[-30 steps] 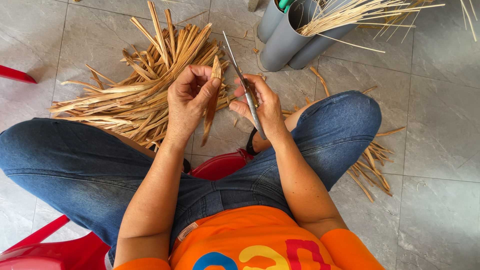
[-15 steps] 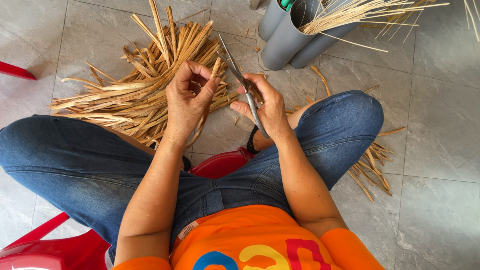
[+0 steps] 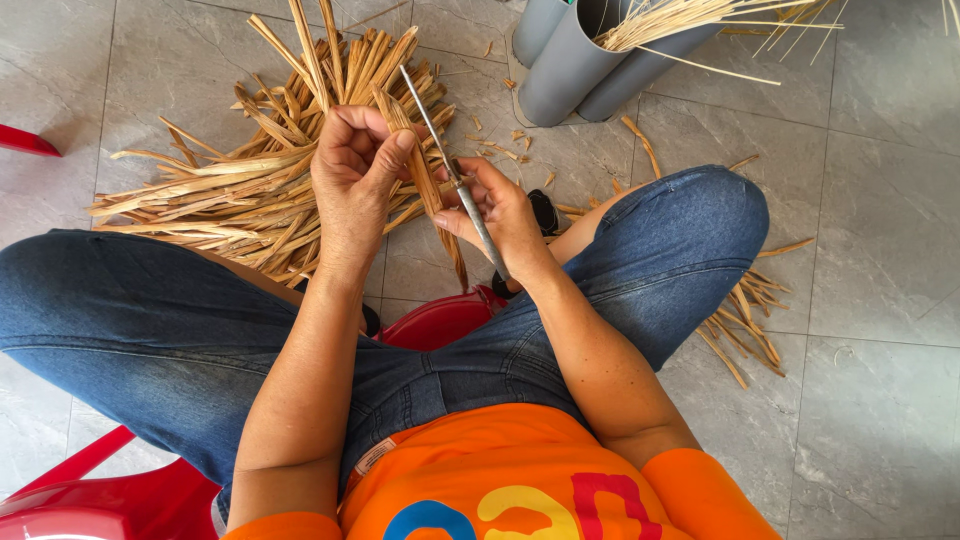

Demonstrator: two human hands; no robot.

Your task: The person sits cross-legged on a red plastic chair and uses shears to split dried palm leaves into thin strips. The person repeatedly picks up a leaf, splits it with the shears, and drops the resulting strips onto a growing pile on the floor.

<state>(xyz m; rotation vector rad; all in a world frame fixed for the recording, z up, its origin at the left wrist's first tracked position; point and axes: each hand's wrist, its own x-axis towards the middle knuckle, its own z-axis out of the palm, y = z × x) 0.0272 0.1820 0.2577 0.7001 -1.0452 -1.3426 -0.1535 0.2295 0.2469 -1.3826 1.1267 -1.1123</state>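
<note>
between the knees, left hand [image 3: 350,175] pinches a dry leaf strip [image 3: 425,175] upright; right hand [image 3: 495,215] grips a thin knife [image 3: 450,170] alongside it, blade pointing away.

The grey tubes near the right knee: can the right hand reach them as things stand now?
Probably yes. The grey tubes stand on bare floor just beyond the right hand, nothing between, but that hand holds a thin metal blade.

Hands: two, left hand [image 3: 352,180] and right hand [image 3: 500,215]
Thin metal blade [image 3: 455,180]: one
Dry leaf strip [image 3: 425,185] held: one
Grey tubes [image 3: 570,60] at the floor's far edge: three
Leaf heaps on the floor: two, large heap [image 3: 250,190], small heap [image 3: 745,315]
Red plastic stool [image 3: 440,320]: one
</note>
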